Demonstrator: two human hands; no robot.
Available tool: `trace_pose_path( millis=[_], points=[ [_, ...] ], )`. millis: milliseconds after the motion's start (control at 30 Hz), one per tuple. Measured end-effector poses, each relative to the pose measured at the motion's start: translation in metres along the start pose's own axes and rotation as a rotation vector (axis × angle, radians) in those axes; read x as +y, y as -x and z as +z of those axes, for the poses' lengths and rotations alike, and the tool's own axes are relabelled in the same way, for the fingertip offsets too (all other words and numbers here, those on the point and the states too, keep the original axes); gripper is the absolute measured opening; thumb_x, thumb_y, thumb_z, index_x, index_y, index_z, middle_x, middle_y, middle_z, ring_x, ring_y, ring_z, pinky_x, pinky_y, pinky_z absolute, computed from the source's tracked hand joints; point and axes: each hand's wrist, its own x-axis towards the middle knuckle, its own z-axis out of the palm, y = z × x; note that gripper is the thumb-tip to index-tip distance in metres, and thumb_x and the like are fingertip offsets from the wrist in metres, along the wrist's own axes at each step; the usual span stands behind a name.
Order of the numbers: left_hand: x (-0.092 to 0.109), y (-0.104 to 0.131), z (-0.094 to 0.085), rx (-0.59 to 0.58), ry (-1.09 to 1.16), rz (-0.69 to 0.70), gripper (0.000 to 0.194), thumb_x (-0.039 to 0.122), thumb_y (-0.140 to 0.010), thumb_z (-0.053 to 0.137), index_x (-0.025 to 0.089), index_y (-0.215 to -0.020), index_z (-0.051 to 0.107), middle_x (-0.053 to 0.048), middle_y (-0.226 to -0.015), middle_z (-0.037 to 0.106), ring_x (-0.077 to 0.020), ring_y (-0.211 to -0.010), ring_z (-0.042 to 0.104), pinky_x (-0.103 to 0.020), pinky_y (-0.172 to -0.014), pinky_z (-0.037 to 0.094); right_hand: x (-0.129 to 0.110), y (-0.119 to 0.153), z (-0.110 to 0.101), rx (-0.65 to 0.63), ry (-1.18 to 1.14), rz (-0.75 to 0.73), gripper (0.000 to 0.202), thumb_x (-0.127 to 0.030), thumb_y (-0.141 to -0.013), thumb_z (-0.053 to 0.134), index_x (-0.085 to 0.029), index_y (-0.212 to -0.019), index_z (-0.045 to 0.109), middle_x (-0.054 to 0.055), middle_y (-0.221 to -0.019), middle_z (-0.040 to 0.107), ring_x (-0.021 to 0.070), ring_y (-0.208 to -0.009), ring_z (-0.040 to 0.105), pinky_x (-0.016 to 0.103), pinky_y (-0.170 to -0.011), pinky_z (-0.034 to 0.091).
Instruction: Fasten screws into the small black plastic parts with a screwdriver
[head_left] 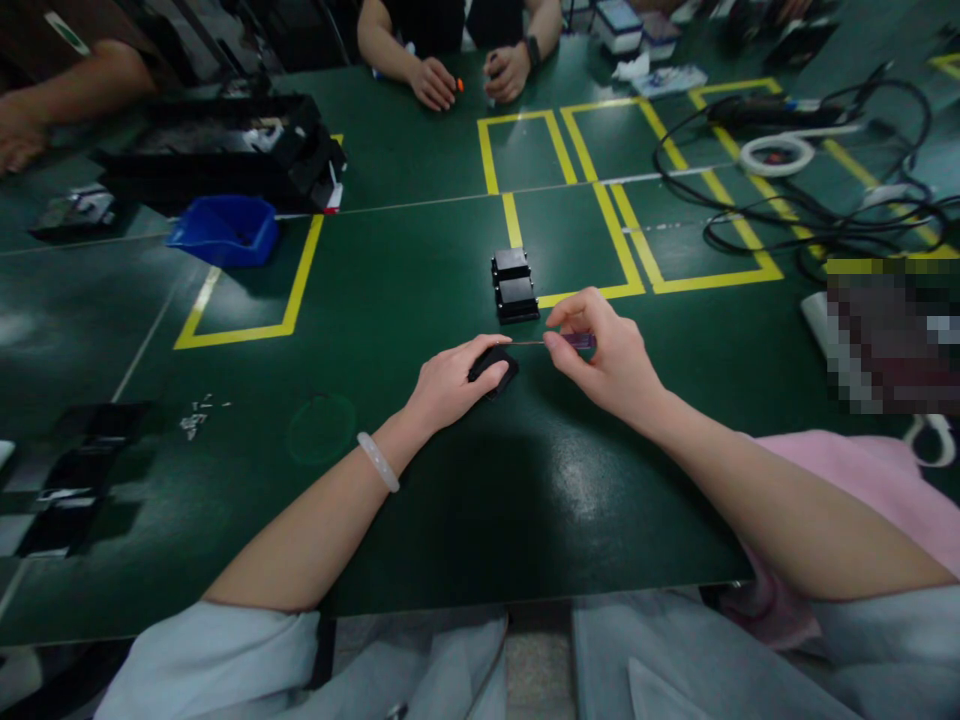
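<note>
On the green table, my left hand [457, 382] has its thumb and fingers closed around a small black part [501, 374]. My right hand [600, 350] grips the purple handle of a thin screwdriver [577, 341], which lies nearly level. Its metal shaft points left and reaches the upper edge of the black part by my left fingertips. Just beyond my hands, two black blocks [515, 292] stand one behind the other. My left palm and fingers hide some of the held part.
A blue bin [229, 230] and a black tray stack [225, 150] are at the back left. Small screws [193, 418] and black parts [79, 480] lie left. Black cables [810, 210] coil at the right. A person's hands [435, 84] rest across the table.
</note>
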Motion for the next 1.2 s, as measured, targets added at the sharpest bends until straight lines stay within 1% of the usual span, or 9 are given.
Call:
trace_pose_path(
  millis=[133,367,500,600,700,833,967,1067,1200],
  points=[
    [-0.0010,-0.0002,0.0008,0.003,0.002,0.001,0.046,0.051,-0.097,0.041,0.030,-0.135,0.058,-0.001,-0.125,0.069,-0.0246,-0.104,0.067,-0.035,-0.085,0.048,-0.0008,-0.0005,-0.0008,-0.032,0.005,0.029,0.006,-0.022,-0.087,0.055,-0.024,-0.090,0.050,-0.004,-0.070,0.056,0.0129,-0.063,0.058,0.027,-0.064,0.043],
    [-0.0008,-0.0003,0.0008,0.000,0.002,0.003,0.045,0.051,-0.098,0.041,0.030,-0.135,0.057,-0.001,-0.127,0.069,-0.0249,-0.106,0.067,-0.035,-0.086,0.048,-0.0013,-0.0002,-0.0005,-0.017,0.028,0.018,0.010,-0.018,-0.083,0.055,-0.023,-0.089,0.050,-0.006,-0.066,0.055,0.0118,-0.058,0.055,0.026,-0.061,0.041],
    [-0.0006,0.0001,0.0011,0.000,0.005,0.007,0.046,0.051,-0.098,0.040,0.030,-0.135,0.057,-0.001,-0.128,0.068,-0.0248,-0.107,0.066,-0.036,-0.088,0.048,0.0002,-0.0008,-0.0004,-0.024,0.018,0.028,0.006,-0.025,-0.088,0.056,-0.023,-0.090,0.051,-0.005,-0.068,0.057,0.0124,-0.061,0.058,0.026,-0.063,0.042],
    [-0.0007,0.0003,0.0011,0.000,0.009,0.010,0.046,0.051,-0.098,0.041,0.030,-0.135,0.057,-0.001,-0.128,0.068,-0.0250,-0.107,0.066,-0.036,-0.088,0.048,0.0015,-0.0008,-0.0001,-0.029,-0.018,0.027,0.011,-0.033,-0.093,0.056,-0.023,-0.091,0.051,-0.004,-0.071,0.059,0.0128,-0.063,0.059,0.026,-0.064,0.043],
    [-0.0003,0.0001,0.0007,-0.002,0.015,0.011,0.045,0.051,-0.098,0.041,0.030,-0.134,0.058,-0.001,-0.128,0.068,-0.0250,-0.108,0.066,-0.035,-0.088,0.048,0.0017,-0.0002,0.0005,-0.007,-0.020,0.026,0.008,-0.028,-0.091,0.056,-0.024,-0.095,0.051,-0.004,-0.071,0.057,0.0127,-0.063,0.058,0.026,-0.064,0.044],
    [0.0004,-0.0003,0.0000,-0.001,0.017,0.007,0.045,0.050,-0.098,0.041,0.029,-0.134,0.058,-0.001,-0.127,0.069,-0.0249,-0.107,0.066,-0.035,-0.087,0.048,0.0008,0.0002,0.0007,0.019,-0.008,0.003,0.014,-0.020,-0.087,0.059,-0.024,-0.098,0.051,-0.004,-0.073,0.055,0.0125,-0.063,0.057,0.026,-0.063,0.044],
    [0.0005,-0.0001,0.0001,-0.003,0.013,0.008,0.045,0.051,-0.098,0.041,0.029,-0.135,0.057,-0.001,-0.128,0.068,-0.0251,-0.107,0.066,-0.035,-0.088,0.048,0.0006,-0.0007,0.0000,0.018,0.014,-0.034,0.008,-0.027,-0.091,0.058,-0.023,-0.089,0.052,-0.002,-0.076,0.059,0.0131,-0.066,0.058,0.027,-0.064,0.044],
    [0.0004,0.0003,0.0001,-0.002,0.009,0.015,0.046,0.051,-0.098,0.041,0.029,-0.135,0.057,-0.001,-0.129,0.068,-0.0252,-0.109,0.066,-0.036,-0.090,0.048,0.0012,-0.0012,-0.0001,0.021,0.000,-0.055,0.015,-0.033,-0.095,0.055,-0.023,-0.085,0.052,-0.002,-0.073,0.058,0.0126,-0.064,0.056,0.027,-0.062,0.042],
    [0.0003,0.0005,-0.0003,-0.003,0.010,0.013,0.045,0.050,-0.099,0.041,0.029,-0.135,0.057,-0.001,-0.129,0.068,-0.0253,-0.110,0.065,-0.036,-0.091,0.048,0.0020,-0.0007,0.0013,0.063,-0.024,-0.050,0.005,-0.026,-0.094,0.055,-0.023,-0.090,0.052,-0.001,-0.080,0.059,0.0128,-0.067,0.058,0.027,-0.064,0.045]
  ],
)
